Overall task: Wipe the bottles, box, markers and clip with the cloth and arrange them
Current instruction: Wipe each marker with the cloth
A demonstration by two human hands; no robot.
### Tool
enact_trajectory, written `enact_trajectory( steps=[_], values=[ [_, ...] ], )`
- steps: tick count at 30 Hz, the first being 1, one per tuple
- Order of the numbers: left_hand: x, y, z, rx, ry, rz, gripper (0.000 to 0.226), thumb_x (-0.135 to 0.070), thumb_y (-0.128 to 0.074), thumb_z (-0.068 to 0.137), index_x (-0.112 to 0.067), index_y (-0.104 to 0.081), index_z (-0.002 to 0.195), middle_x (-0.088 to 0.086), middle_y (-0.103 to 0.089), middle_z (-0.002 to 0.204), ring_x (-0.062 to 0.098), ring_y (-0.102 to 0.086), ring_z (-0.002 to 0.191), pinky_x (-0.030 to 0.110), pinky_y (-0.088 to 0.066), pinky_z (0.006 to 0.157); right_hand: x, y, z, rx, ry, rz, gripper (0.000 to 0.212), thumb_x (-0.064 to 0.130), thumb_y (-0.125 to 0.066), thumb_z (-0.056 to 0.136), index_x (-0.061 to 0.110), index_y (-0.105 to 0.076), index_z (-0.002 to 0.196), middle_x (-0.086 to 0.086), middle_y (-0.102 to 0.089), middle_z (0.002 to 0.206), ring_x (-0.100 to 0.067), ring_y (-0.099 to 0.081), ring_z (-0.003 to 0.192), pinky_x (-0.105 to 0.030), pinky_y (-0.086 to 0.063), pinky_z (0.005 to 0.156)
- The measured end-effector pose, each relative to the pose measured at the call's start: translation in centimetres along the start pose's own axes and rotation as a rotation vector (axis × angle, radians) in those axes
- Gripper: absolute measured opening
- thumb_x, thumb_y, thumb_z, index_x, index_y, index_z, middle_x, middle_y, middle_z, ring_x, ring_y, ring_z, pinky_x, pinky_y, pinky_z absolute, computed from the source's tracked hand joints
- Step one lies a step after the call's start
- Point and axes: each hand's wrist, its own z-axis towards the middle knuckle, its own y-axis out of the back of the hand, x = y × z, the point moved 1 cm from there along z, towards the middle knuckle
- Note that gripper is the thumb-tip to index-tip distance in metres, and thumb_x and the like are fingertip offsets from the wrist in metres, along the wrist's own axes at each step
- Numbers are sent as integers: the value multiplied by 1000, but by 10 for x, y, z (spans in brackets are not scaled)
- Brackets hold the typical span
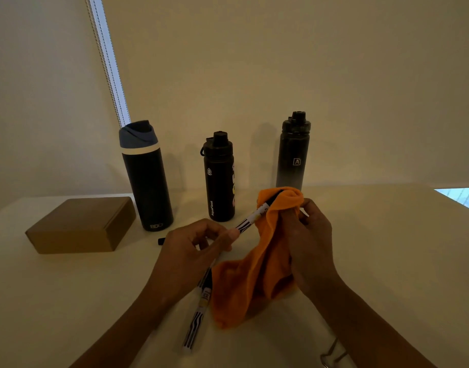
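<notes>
The left hand (199,243) pinches the near end of a white marker with black stripes (250,217) between thumb and curled fingers. The marker's long axis slants from that hand up and away to the right. Its dark far end is buried in the orange microfibre cloth (254,282), which the right hand (307,235) bunches round it with curled fingers. The wipe likely turns on drawing cloth and marker apart along that slanted line.

A second striped marker (201,306) lies on the pale counter (374,261) just below the left hand, beside the cloth's hanging tail.

Beyond the hands stand three bottles:
- The short black bottle (218,181) reads "AquaFlask".
- The black bottle to the right (294,155) carries a boxed "A".
- The tall dark bottle with a grey-blue lid (145,187) shows letters near its base, perhaps "BDO".

A brown cardboard box (82,224) lies left of the left hand. The markers' small print is unreadable.
</notes>
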Motion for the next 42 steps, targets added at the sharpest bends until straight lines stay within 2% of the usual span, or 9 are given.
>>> enact_trajectory(
  steps=[3,11,13,17,23,29,33,38,42],
  values=[
    [0,-4,1,-7,66,-14,43,-69,-57,74,-31,-72,88,-23,-71,80,2,-66,75,16,-50,67,-4,-4,-5,-20,-83,36,34,66,-67,75,40,-70,97,7,-75,88,-19,-73,87,-48,-60,84],
    [-4,-11,-3,19,65,131,46,-76,-57,66,-35,-69,83,-16,-68,70,-2,-63,67,10,-46,55,0,-10,-10,96,-120,15,22,45,-58,94,30,-69,105,8,-75,89,-11,-73,81,-34,-62,79],
    [-2,-5,-5,-25,-13,190,50,-80,-51,72,-34,-70,77,-17,-68,69,5,-65,66,16,-50,57,1,-11,-10,170,-191,75,27,42,-52,99,24,-70,108,2,-76,95,-17,-74,87,-39,-61,82],
    [4,10,-1,-184,-150,156,45,-63,-50,93,-30,-66,68,-8,-63,58,14,-62,55,27,-52,56,1,-15,-12,281,-287,112,32,41,-49,101,18,-70,108,-7,-74,94,-23,-73,85,-40,-61,81],
    [4,19,5,-285,-227,90,17,-45,-57,99,-31,-67,99,-9,-64,64,17,-62,53,22,-52,51,-3,-20,-20,483,-109,-153,31,49,-43,100,27,-64,104,-7,-63,80,-24,-61,69,-34,-55,66],
    [6,23,7,-210,-243,95,31,-54,-49,97,-36,-68,114,-21,-65,75,14,-62,59,13,-44,50,-6,-24,-29,583,-26,-344,46,70,-37,91,29,-58,84,-11,-52,66,-24,-50,57,-39,-52,61],
    [5,26,6,-193,-276,73,25,-50,-51,99,-40,-67,115,-17,-65,74,18,-62,60,24,-50,51,3,-25,-32,558,-51,-425,64,73,-34,83,20,-64,100,3,-42,53,-14,-42,48,-21,-39,46],
    [8,25,9,-88,-320,120,25,-51,-51,99,-43,-64,120,-22,-65,85,20,-62,63,28,-52,54,8,-26,-36,667,-153,-261,59,62,-38,90,7,-59,86,5,-38,50,-11,-34,43,-20,-31,43],
    [13,26,10,-76,-372,196,18,-51,-48,99,-45,-58,112,-28,-61,90,14,-59,66,14,-45,56,9,-26,-38,866,-100,-170,41,47,-38,102,35,-64,73,-11,-41,66,-14,-39,52,-20,-38,53]
  ],
)
